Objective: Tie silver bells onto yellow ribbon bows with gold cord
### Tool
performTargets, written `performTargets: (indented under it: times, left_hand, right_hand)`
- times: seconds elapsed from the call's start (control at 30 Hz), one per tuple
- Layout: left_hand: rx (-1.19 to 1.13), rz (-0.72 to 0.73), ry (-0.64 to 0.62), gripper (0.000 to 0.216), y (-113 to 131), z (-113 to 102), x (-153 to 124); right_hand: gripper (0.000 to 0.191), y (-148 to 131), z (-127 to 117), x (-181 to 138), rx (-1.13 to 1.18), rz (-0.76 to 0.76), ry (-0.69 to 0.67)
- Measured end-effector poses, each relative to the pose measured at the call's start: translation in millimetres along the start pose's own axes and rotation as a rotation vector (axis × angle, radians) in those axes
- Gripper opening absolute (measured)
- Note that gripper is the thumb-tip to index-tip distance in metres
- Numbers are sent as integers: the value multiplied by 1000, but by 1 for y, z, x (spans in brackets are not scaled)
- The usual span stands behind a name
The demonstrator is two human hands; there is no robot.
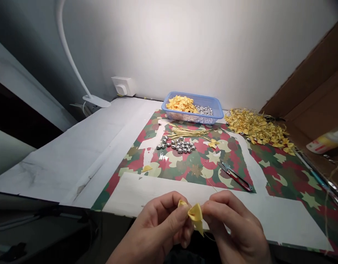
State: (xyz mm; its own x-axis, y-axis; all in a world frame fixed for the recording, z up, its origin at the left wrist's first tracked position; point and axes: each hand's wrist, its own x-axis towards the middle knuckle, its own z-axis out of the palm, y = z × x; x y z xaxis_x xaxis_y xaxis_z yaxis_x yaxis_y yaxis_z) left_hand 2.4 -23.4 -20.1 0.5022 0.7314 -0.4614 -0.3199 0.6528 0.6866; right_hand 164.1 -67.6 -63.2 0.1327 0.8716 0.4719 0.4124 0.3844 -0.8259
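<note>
Small yellow satin ribbon bow [195, 214], folded and glossy, pinched between both hands at the near edge of the table, just below the red-and-green camouflage-patterned paper mat [281, 176] with pale stars. Left hand [160, 229] closed on the bow's left loop with thumb and fingertips; right hand [235, 227] closed on its right side, a thin gold thread rising from the fingers. Beyond the bow on the mat: red-handled thread snips [235, 176], lying flat to the right; farther back a loose cluster of small shiny silver bells [178, 144], with a bundle of thin gold cords [189, 132] just behind. At the mat's far edge, a blue plastic mesh basket [213, 110] holding yellow bows and silver bells. Right of the basket, a heap of finished yellow bows [257, 128]. Table top [75, 154] white, scuffed. Plain white wall [185, 44] behind; white lamp arm [66, 47] at far left; brown cardboard [312, 84] at right.
</note>
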Motion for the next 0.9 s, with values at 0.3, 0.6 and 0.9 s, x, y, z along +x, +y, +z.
performTargets:
  times: [0.3,0.6,0.9]
  left_hand:
    - [112,39,8,38,-8,-5,3]
    - [120,28,-1,35,-9,-5,1]
    - [8,-46,-10,38,-10,-2,2]
  right_hand:
    - [16,13,3,-8,47,38,-11]
    - [20,12,7,-11,123,30,18]
    - [12,9,9,-10,327,176,-63]
